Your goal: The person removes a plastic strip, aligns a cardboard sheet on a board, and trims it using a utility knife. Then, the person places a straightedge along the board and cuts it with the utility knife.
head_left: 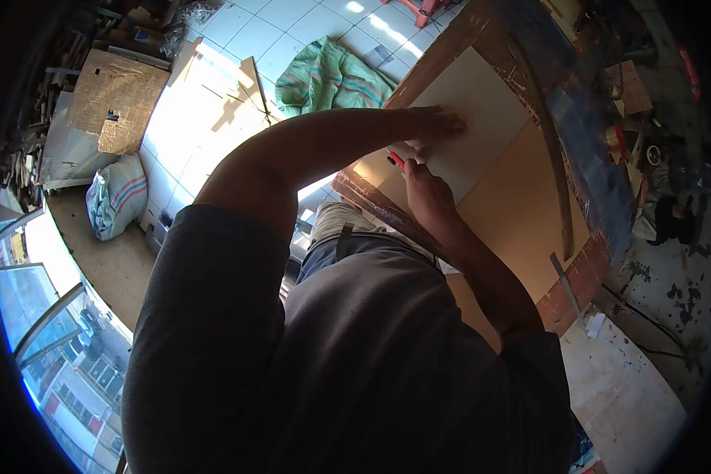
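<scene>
Tiled floor (292, 39) is biggest, ahead and left of the pale sheet. Person's torso in a dark shirt (363, 347) is next, on the near side of the sheet, filling the lower middle. Worn red-brown surface (592, 268) runs under the sheet. Tan board (525, 205) sits on it, right of the sheet and partly under it. Pale sheet (498, 91) is the landmark, upper half of the surface. Brown board with holes (126, 95) stands well left of it; green sack (320, 83) on the floor just left; striped sack (126, 189) far left. Dark curved strip (559, 174) lies along the sheet's right side, metal strip (565, 280) well right and nearer the person. Left hand (437, 124) lies flat on the sheet, fingers out, not clenched. Right hand (429, 189) is at the sheet's near part, clenched around the red tool (398, 160), smallest.

Left arm covers part of the floor and the sheet's edge; tool tip unreadable, right fingers partly hidden, clutter right of the sheet too dark to sort, outer edges cut by the round lens border
</scene>
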A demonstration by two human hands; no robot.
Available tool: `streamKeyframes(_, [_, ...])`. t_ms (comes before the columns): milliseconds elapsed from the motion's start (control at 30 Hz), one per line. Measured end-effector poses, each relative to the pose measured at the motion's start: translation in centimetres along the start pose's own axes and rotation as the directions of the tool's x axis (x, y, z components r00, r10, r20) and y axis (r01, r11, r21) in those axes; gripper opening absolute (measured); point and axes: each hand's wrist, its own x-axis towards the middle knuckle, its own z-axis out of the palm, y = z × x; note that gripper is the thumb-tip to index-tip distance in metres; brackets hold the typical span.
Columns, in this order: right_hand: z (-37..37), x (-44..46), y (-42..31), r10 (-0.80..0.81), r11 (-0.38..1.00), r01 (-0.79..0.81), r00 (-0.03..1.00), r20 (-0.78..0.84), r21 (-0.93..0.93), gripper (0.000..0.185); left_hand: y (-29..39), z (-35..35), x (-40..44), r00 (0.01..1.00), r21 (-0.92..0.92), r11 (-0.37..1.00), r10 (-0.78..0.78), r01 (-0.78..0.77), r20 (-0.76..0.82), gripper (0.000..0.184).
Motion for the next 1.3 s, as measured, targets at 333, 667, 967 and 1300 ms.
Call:
streamKeyframes(333, [-1.1, 1.1, -0.4, 0.121, 0.992, -0.126, 0.979, 0.165, 0.018, 0.020, -1.4, 1.7, 0.3, 0.997, 0.059, 0.998, 0.030, -0.026, -0.074, 0.145])
streamKeyframes(667, [-2.2, -1.3, 1.3, 0.121, 0.992, -0.125, 0.968, 0.221, 0.004, 0.020, -0.3, 0.8, 0.0, 1.000, 0.050, 0.999, 0.012, -0.013, 0.007, 0.147])
streamKeyframes(967, [-3.9, -1.2, 0.5, 0.070, 0.997, -0.076, 0.975, 0.210, 0.022, 0.019, -0.4, 0.4, 0.1, 0.999, 0.073, 0.997, -0.004, 0.001, 0.039, 0.144])
streamKeyframes(1300, [-1.2, 1.0, 0.0, 0.051, 0.999, -0.052, 0.991, 0.125, 0.001, 0.018, 0.1, -0.1, -0.2, 0.999, 0.026, 1.000, -0.004, 0.003, 0.039, 0.141])
